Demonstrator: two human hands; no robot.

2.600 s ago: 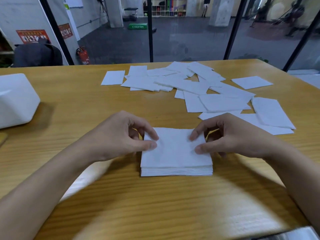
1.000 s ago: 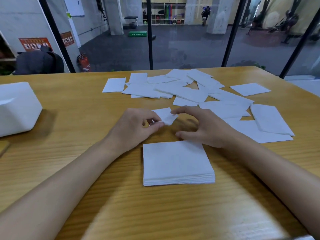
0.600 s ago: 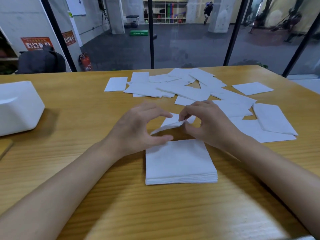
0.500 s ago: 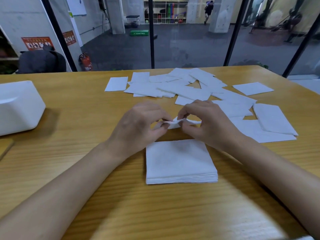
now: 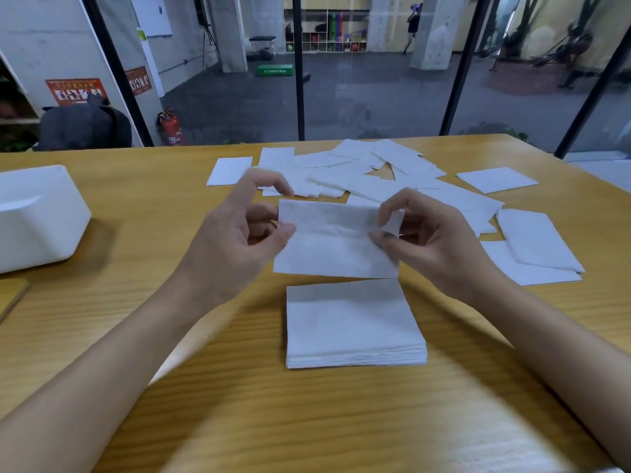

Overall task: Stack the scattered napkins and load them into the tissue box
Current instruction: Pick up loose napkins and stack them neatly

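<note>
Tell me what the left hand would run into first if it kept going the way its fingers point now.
The left hand points right, across the napkin it is pinching. Past that sheet, the first thing in line looks like the right hand, which holds the napkin's other edge at about the same height, though depth is hard to judge.

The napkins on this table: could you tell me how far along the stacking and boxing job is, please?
Partly done. A neat stack of napkins sits squared on the table near the person. In hand: the left hand and right hand hold one napkin spread out above the stack. Left: many scattered napkins lie beyond, and nothing has gone to the tissue box at far left.
</note>
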